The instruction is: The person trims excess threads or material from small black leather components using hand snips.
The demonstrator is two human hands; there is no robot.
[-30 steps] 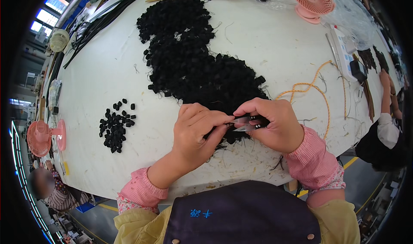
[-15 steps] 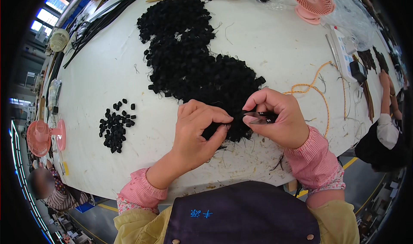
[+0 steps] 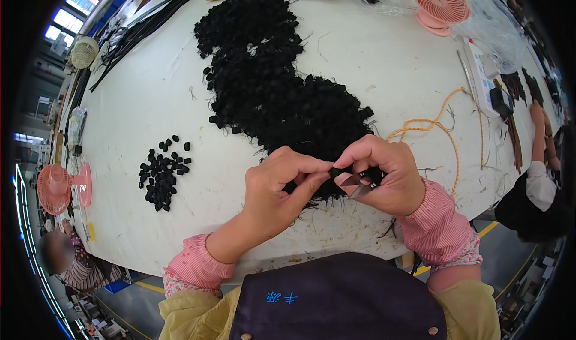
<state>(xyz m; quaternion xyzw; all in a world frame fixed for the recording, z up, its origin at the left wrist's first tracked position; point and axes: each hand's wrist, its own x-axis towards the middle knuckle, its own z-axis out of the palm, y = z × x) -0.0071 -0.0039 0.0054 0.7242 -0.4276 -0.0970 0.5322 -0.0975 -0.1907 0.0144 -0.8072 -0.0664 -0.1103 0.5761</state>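
Observation:
A long heap of small black pieces (image 3: 258,88) with loose threads stretches over the white table. At its near end, my left hand (image 3: 279,184) is closed in a pinch; a small dark bit shows at the fingertips, too hidden to name surely. Close against it, my right hand (image 3: 390,175) is curled round a pair of thread snips (image 3: 362,183), their metal blades pointing toward the left fingers. My right index fingertip nearly meets the left fingertips. To the left lies a smaller, separate pile of black pieces (image 3: 161,175).
An orange cord (image 3: 432,121) lies right of the heap, near a white power strip (image 3: 480,79). Pink fans (image 3: 441,4) stand at the back right and left edge. Black strips (image 3: 147,25) lie far left. Other people sit at both sides. Thread scraps litter the near table.
My right hand has moved slightly down and its index finger has come over to the left fingertips. The snips have turned, their blades now angled lower. My left hand has shifted a little right.

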